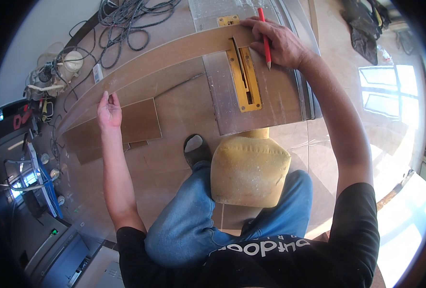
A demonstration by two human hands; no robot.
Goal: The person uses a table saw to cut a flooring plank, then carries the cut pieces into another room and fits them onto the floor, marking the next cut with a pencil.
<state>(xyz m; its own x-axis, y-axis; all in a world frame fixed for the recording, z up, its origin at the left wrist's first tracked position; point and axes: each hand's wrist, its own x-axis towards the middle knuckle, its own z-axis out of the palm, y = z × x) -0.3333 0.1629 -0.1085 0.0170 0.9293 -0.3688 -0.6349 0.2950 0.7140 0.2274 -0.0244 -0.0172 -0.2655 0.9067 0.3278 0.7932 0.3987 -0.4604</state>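
My right hand (282,45) holds a red pencil (266,41) between the fingers, its tip pointing toward me. Those fingers also reach the right end of a long brown board strip (179,50), which lies over the far part of a saw table (275,93). In the table sits a yellow slotted insert plate (247,96) with a thin blade standing in its slot, right by the strip's end. My left hand (109,113) is palm up, fingers apart and slightly curled, with its fingertips at the strip's near edge. Whether they bear its weight I cannot tell.
A yellow, dusty, rounded block (250,170) stands between my knees, below the table. Brown board pieces (121,122) lie on the floor at left. Coiled dark cable (126,26) lies at the far left, near a cluttered machine (61,69). A dark bag (364,33) is at far right.
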